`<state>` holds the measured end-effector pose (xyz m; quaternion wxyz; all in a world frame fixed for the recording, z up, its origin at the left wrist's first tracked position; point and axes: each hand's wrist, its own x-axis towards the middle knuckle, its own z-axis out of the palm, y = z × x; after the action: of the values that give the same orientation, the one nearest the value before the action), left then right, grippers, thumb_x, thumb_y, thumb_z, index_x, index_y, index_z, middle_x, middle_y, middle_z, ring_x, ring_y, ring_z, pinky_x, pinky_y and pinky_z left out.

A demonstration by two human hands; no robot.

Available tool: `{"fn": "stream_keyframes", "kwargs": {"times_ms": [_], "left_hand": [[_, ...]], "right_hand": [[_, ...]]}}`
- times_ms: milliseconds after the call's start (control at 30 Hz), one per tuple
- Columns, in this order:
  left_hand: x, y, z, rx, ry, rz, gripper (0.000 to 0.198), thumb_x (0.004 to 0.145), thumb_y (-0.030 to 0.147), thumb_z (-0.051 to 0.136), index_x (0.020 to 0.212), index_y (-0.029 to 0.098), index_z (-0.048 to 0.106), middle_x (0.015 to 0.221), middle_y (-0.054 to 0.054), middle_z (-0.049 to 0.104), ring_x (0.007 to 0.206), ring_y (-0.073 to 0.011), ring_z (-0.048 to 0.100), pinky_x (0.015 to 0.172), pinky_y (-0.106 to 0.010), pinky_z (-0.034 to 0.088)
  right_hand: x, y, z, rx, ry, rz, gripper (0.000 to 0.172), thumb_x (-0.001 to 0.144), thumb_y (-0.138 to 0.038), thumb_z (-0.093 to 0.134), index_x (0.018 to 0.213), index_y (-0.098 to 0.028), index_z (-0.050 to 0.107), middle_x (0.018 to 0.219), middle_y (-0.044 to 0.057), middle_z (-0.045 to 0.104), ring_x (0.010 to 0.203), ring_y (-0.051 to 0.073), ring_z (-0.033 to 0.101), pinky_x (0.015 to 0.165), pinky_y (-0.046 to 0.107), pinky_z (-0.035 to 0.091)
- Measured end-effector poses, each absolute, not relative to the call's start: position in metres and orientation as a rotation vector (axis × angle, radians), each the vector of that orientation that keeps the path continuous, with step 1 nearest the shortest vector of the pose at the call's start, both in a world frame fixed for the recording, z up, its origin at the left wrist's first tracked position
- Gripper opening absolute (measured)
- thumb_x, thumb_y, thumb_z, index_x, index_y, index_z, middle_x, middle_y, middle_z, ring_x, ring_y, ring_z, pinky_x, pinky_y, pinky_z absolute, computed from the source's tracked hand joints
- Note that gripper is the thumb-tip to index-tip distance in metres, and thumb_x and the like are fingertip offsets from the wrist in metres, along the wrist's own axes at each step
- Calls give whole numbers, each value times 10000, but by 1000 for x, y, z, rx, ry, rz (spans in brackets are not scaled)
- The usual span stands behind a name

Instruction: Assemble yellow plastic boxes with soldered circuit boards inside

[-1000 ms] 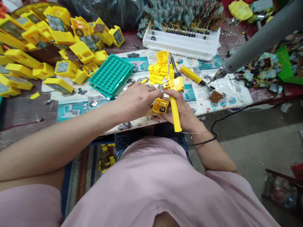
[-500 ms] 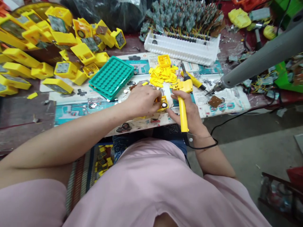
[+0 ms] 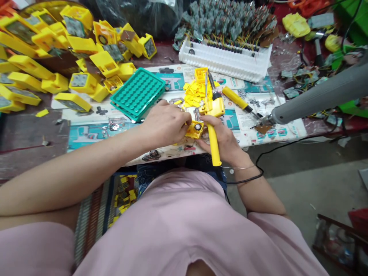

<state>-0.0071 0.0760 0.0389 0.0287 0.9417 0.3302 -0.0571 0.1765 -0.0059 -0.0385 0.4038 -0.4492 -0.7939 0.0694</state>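
My left hand point(image 3: 169, 122) is closed, with its fingers on a small open yellow plastic housing point(image 3: 191, 131) that has a round black-and-silver part in it. Its fingertips are partly hidden. My right hand point(image 3: 222, 138) wraps round a yellow pistol-shaped soldering gun point(image 3: 215, 142), whose black and metal front end points away from me. The thumb of that hand lies close to the housing's right side. Just beyond both hands is a heap of small yellow plastic pieces point(image 3: 193, 94), with a yellow box point(image 3: 200, 73) behind it.
A green dimpled tray point(image 3: 139, 94) lies left of the heap. Many yellow housings point(image 3: 105, 63) crowd the left. At the back, a white rack point(image 3: 224, 61) stands before piled circuit boards point(image 3: 227, 23). A yellow-handled tool point(image 3: 235, 99) and a grey electric screwdriver point(image 3: 316, 96) are at right.
My right hand has moved left with the soldering gun, whose front end now points farther forward. The housing has shifted slightly left and shows more clearly beside my left fingers.
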Motion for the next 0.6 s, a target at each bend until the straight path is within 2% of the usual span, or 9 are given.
{"fn": "stream_keyframes", "kwargs": {"times_ms": [100, 233, 333, 400, 500, 533, 600], "left_hand": [[-17, 73, 32, 2925, 965, -99, 325, 896, 256, 421, 889, 171, 735, 822, -92, 747, 834, -253, 690, 832, -412, 458], [-21, 66, 24, 2941, 975, 2, 361, 925, 353, 424, 879, 156, 722, 825, -102, 746, 836, -261, 681, 814, -417, 446], [-20, 63, 20, 2925, 1049, 20, 330, 913, 320, 435, 885, 147, 715, 830, -109, 750, 840, -275, 684, 793, -421, 435], [-20, 62, 18, 2899, 1082, 21, 325, 915, 291, 425, 891, 141, 712, 835, -117, 750, 842, -275, 687, 774, -411, 433], [-20, 60, 16, 2875, 1081, 41, 304, 903, 258, 433, 900, 139, 713, 832, -122, 745, 843, -278, 686, 733, -396, 428], [-20, 60, 15, 2875, 1084, 53, 296, 895, 245, 438, 899, 142, 715, 826, -120, 743, 839, -280, 685, 721, -392, 426], [-20, 58, 13, 2884, 1098, 65, 287, 889, 236, 446, 891, 147, 719, 810, -118, 737, 829, -283, 682, 699, -383, 424]], "right_hand": [[179, -8, -38, -1137, -2032, 239, 497, 888, -253, 654, 1342, -205, 460, 1218, 85, 680, 1049, 204, 703, 868, 334, 611], [181, -15, -30, -1196, -1944, 136, 432, 852, -361, 739, 1222, -209, 575, 1116, 72, 734, 990, 222, 724, 861, 355, 607], [183, -29, -10, -1190, -1816, 41, 270, 894, -396, 690, 1111, -241, 654, 850, -3, 753, 750, 161, 728, 715, 281, 593], [184, -42, 9, -1230, -1785, -23, 335, 949, -492, 572, 1164, -256, 673, 725, -21, 727, 609, 134, 683, 621, 259, 558], [187, -59, 33, -1399, -1765, -266, 598, 964, -648, 385, 1297, -228, 650, 851, 54, 774, 628, 154, 683, 618, 282, 540], [188, -64, 38, -1431, -1762, -361, 631, 969, -659, 354, 1303, -213, 652, 924, 79, 781, 660, 167, 693, 626, 290, 539], [192, -69, 41, -1410, -1789, -444, 547, 990, -599, 390, 1276, -227, 670, 974, 74, 783, 680, 172, 699, 623, 287, 542]]}}
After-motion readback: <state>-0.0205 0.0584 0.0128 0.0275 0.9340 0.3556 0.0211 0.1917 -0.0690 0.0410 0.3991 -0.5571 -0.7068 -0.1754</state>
